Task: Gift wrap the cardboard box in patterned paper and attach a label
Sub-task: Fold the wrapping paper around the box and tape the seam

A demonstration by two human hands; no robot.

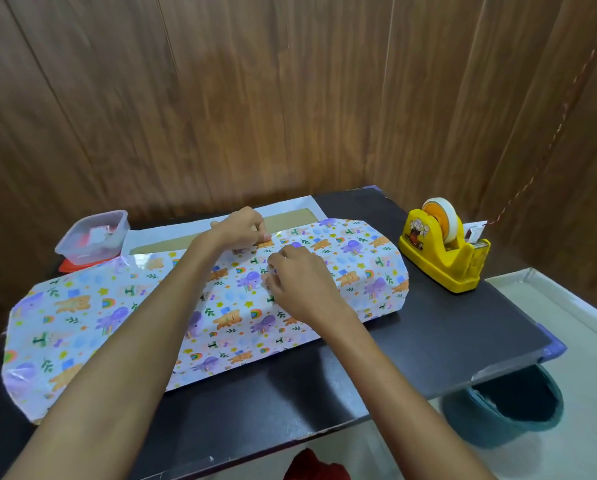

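Right of the work on the dark table (pixel 428 327), a yellow plastic tape dispenser (pixel 442 251); far left, a clear tub (pixel 92 237). Forearms hiding part of the glossy animal-print paper (pixel 99 317) draped over the box (pixel 290 216), brown cardboard bare along the far edge. Left hand (pixel 241 226) pinching the paper's edge; right hand (pixel 297 282) curled on top, grip unclear.

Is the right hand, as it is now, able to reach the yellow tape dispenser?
Probably yes. The tape dispenser stands on the table to the right of the right hand; only the end of the patterned paper lies between them, and nothing upright blocks the way.
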